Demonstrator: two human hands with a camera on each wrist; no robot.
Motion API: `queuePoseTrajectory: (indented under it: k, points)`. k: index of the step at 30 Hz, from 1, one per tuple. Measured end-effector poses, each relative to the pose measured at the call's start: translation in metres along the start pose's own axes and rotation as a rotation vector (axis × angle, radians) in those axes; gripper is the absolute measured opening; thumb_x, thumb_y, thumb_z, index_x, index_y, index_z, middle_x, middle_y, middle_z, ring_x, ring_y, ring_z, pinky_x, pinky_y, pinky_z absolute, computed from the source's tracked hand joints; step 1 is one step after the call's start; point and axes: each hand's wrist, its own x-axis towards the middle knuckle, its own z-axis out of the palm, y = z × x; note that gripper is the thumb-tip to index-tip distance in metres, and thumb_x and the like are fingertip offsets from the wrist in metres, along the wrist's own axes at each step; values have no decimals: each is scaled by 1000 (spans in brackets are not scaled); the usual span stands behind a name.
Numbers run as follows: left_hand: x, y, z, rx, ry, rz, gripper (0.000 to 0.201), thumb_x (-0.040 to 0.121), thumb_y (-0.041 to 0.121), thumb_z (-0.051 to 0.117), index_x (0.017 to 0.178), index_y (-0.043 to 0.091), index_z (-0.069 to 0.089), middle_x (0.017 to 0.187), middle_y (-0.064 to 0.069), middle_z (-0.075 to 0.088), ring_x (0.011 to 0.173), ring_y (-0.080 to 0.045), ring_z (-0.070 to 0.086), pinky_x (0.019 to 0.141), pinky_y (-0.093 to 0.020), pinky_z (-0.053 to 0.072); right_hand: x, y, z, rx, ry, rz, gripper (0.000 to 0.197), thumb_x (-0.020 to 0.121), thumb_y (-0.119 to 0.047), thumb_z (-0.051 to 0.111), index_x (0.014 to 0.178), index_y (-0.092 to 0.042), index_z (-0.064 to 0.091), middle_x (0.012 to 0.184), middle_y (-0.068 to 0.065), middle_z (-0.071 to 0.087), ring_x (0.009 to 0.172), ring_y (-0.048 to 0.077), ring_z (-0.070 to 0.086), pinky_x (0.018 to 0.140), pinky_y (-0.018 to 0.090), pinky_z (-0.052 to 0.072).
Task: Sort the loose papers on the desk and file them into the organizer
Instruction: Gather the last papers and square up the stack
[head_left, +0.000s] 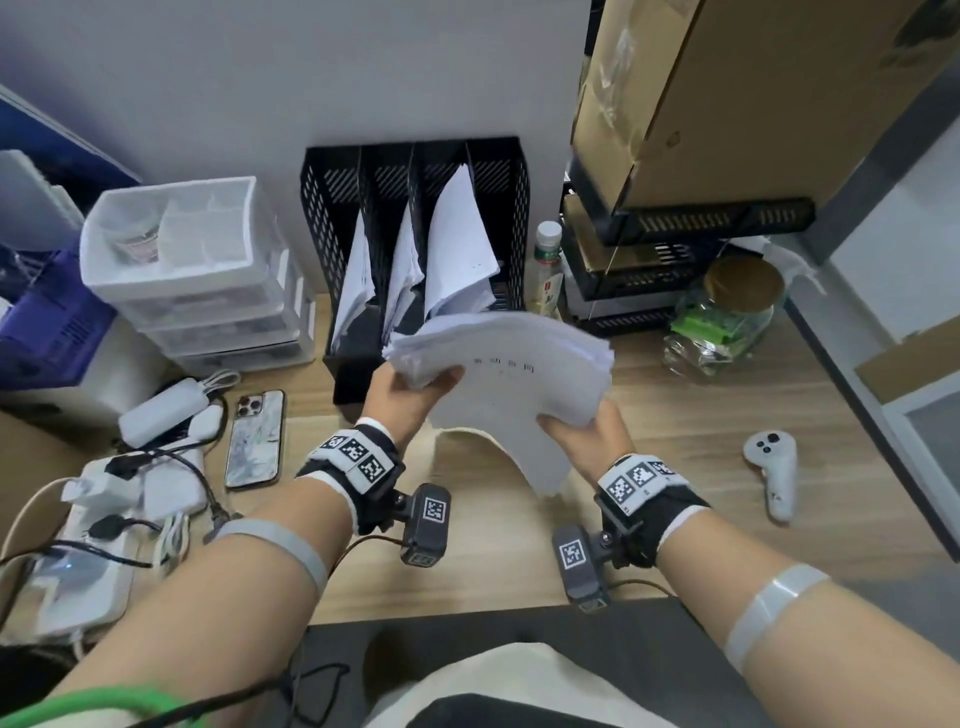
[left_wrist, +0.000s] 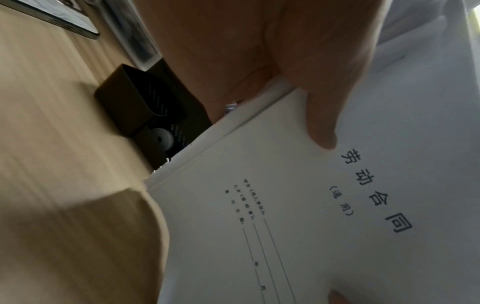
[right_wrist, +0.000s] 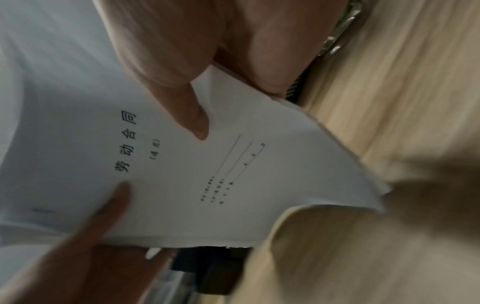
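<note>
Together left hand (head_left: 410, 395) and right hand (head_left: 587, 441) pinch paper stack (head_left: 509, 374).

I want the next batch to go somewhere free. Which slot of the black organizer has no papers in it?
The leftmost slot of the black organizer: it shows only bare mesh wall, while each of the three slots to its right holds white sheets.

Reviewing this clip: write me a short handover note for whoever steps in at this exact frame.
Left hand and right hand both grip the paper stack, held above the desk in front of the black organizer; the top sheet is a printed cover page.
Done: three of the organizer's slots already hold filed papers; the leftmost looks empty.
Left: sort the held stack and file it into the slots.
</note>
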Motion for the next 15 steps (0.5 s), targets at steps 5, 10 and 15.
queuePoseTrajectory:
  k: [5, 10, 15]
  points:
    - [3, -21, -3, 251, -145, -21, 27, 82, 10, 79, 89, 36, 71, 92, 15, 74, 86, -3, 70, 88, -33, 55, -3, 13, 9, -7, -9, 136, 25, 85, 6, 62, 88, -18, 62, 77, -9, 59, 70, 6, 57, 60, 15, 46]
    - [14, -24, -3, 368, -214, -56, 20, 88, 15, 74, 103, 27, 67, 100, 4, 70, 92, -12, 66, 81, -13, 51, 8, 6, 3, 8, 37, 128, 23, 79, 1, 67, 80, -21, 64, 89, 17, 71, 88, 34, 66, 83, 41, 55]
    - [23, -23, -3, 575, -278, -84, 24, 94, 32, 65, 111, 15, 69, 103, -5, 70, 101, -28, 67, 93, -35, 53, 12, 2, 4, -51, -40, 128, 17, 86, -4, 61, 101, -12, 64, 84, 5, 63, 79, 17, 55, 63, 14, 47]
